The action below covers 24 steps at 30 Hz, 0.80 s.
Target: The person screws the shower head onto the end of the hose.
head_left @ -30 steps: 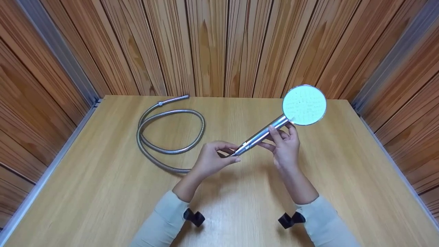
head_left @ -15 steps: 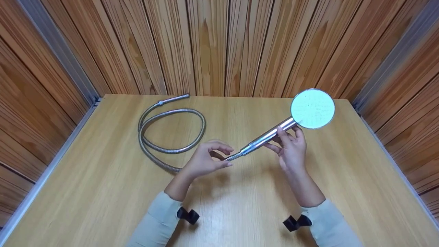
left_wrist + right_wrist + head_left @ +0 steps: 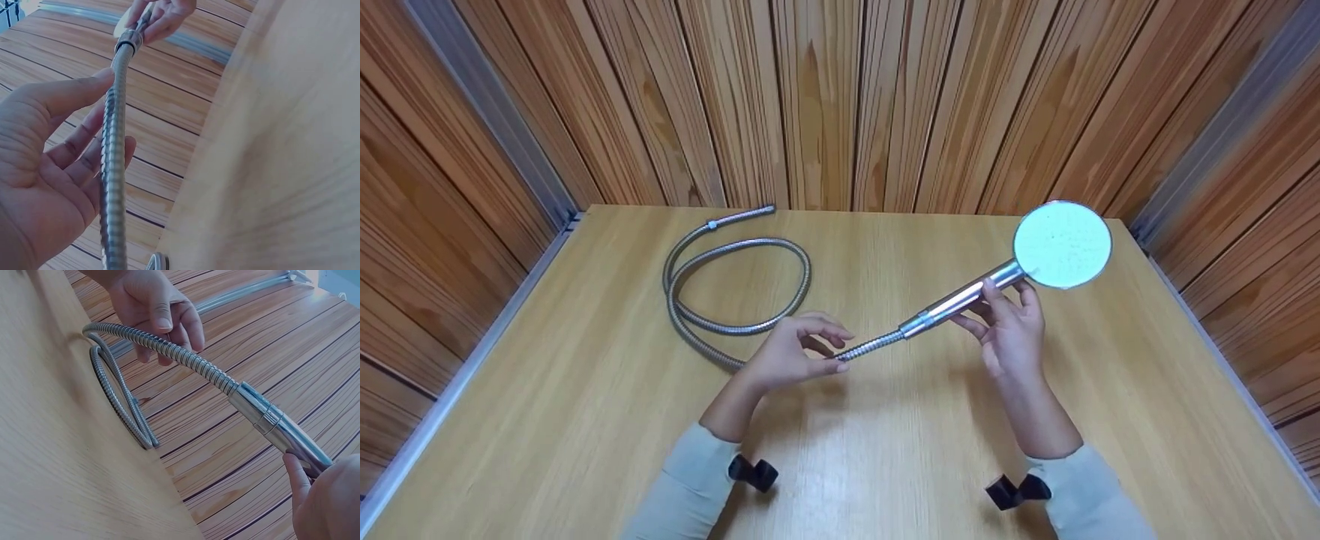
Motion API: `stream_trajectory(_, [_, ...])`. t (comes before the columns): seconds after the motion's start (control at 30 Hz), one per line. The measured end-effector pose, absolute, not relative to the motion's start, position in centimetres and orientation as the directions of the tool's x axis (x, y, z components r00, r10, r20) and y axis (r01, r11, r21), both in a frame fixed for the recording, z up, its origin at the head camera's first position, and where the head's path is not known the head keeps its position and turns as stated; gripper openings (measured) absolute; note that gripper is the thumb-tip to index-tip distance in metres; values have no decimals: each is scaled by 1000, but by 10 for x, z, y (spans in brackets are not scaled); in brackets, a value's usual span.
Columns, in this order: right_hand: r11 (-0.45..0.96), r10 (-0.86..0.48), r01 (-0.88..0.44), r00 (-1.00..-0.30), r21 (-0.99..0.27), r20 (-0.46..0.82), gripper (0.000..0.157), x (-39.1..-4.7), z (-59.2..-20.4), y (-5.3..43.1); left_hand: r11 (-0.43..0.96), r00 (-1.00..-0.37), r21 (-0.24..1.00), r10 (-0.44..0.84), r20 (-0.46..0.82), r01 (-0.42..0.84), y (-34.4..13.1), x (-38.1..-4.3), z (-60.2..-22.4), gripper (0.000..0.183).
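Note:
A chrome hand shower (image 3: 1062, 244) with a round, pale face is held off the table by my right hand (image 3: 1012, 330), thumb and fingers around its handle. The ribbed metal shower hose (image 3: 874, 346) runs out of the handle's lower end. Farther down the hose, my left hand (image 3: 795, 352) holds it lightly between thumb and fingers. In the left wrist view the thumb lies against the hose (image 3: 114, 163) with the fingers behind it. The right wrist view shows the hose meeting the handle end (image 3: 250, 408) at a smooth metal collar.
The rest of the hose lies looped on the wooden table (image 3: 585, 337) at the left. Its free end fitting (image 3: 742, 216) points toward the back edge. Wood-plank walls (image 3: 825, 105) stand behind and at both sides.
My left hand has slid left along the hose, baring more of it below the handle. My right hand and the hand shower have moved right and slightly nearer.

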State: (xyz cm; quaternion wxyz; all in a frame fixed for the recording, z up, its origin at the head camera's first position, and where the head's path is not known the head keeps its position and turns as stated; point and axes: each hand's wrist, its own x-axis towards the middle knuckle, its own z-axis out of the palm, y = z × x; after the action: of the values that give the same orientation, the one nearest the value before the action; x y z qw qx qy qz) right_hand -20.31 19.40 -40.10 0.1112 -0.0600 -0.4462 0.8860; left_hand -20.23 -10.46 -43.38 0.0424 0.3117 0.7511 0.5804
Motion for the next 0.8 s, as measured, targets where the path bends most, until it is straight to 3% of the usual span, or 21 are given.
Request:
stream_trajectory(0.5, [-611,261,-132,-964,-780,-41,46,-200,-398,203,279,-849,897,500,170,343,-121,-203,-440,32])
stream_trajectory(0.8, [-588,299,-119,-951,-800,-78,44,-205,-407,206,289,-859,903,492,145,318,-126,-204,-442,31])
